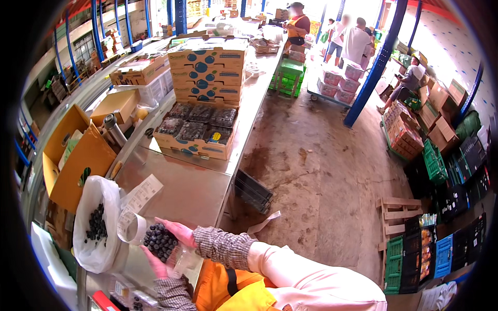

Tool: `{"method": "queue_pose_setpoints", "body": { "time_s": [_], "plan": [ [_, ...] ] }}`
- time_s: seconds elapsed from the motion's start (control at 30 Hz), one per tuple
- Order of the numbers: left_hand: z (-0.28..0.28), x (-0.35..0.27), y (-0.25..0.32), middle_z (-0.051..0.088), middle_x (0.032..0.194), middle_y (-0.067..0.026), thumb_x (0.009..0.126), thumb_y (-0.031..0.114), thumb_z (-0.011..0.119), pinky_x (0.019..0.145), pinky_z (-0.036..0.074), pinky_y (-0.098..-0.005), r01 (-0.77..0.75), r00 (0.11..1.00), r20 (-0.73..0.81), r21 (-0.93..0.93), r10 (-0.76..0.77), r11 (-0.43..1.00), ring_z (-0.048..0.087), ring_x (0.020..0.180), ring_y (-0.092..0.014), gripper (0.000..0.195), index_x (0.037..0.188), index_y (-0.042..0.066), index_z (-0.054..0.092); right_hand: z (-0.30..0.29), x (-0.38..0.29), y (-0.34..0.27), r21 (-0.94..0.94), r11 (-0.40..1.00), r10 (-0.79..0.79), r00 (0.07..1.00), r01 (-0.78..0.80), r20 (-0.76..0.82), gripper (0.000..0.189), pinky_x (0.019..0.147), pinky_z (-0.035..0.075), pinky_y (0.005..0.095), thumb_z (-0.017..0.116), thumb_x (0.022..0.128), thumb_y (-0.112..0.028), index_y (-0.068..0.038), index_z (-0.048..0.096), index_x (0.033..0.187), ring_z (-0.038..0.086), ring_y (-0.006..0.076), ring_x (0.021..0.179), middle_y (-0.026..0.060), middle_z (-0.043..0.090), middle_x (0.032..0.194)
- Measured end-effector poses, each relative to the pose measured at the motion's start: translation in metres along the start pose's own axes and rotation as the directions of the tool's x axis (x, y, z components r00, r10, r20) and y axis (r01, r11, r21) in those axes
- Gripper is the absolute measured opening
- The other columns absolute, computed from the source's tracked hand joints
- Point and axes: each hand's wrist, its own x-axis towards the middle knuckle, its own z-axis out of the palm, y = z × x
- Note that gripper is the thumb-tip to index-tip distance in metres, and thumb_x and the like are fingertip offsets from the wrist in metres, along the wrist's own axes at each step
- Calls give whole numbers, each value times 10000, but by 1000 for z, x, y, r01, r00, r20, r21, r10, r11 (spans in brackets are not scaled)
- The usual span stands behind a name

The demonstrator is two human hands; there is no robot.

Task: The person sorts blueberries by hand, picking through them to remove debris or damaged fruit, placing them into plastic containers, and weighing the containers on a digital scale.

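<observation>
Both my hands hold an open clear plastic clamshell point(181, 261) heaped with blueberries point(160, 241). My left hand point(155, 266) supports its lower side, while my right hand point(181, 232) rests along the upper side. Just left of it, a curling strip of printed paper labels point(136, 229) lies on the steel table point(186, 182). Beyond that strip sits a white plastic bag point(103, 186), spread open, with loose blueberries point(96, 225) inside. Near my left wrist are clear clamshells point(142, 299), one showing blueberries, beside a red object point(104, 301).
Stacked blueberry cartons point(208, 74) stand farther up the table, the lowest holding filled clamshells point(192, 130). A cardboard box point(79, 163) and a steel flask point(114, 128) stand left. A black crate point(253, 190) lies beside the table. Several people point(354, 42) are in the background.
</observation>
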Motion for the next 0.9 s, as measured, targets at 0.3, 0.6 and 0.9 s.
{"method": "queue_pose_setpoints", "body": {
  "time_s": [0.3, 0.6, 0.9],
  "plan": [
    [13, -1, 3, 524, 1311, -121, 898, 692, 313, 970, 474, -443, 9, 999, -51, 96, -4, 995, 548, 1159, -288, 792, 1372, 66, 414, 16, -2, -23, 70, 982, 185, 976, -178, -114, 428, 962, 436, 341, 400, 981, -299, -32, 522, 1292, 586, 187, 1066, 91, 631, 1177],
    [9, -6, 0, 512, 1312, -142, 914, 674, 289, 951, 495, -441, -23, 986, -154, 210, 56, 977, 545, 1160, -283, 781, 1378, 56, 397, 18, -8, -26, 18, 958, 286, 946, -287, -155, 445, 930, 453, 377, 427, 974, -371, -56, 538, 1267, 600, 209, 1036, 97, 638, 1155],
    [17, -3, 6, 510, 1317, -109, 896, 679, 366, 957, 470, -412, 56, 957, -290, 246, 18, 968, 541, 1151, -258, 788, 1389, 65, 395, 13, -6, -18, 231, 916, 353, 932, -327, -82, 508, 910, 476, 376, 454, 958, -467, -49, 555, 1230, 614, 203, 1030, 83, 647, 1148]
  ]
}}
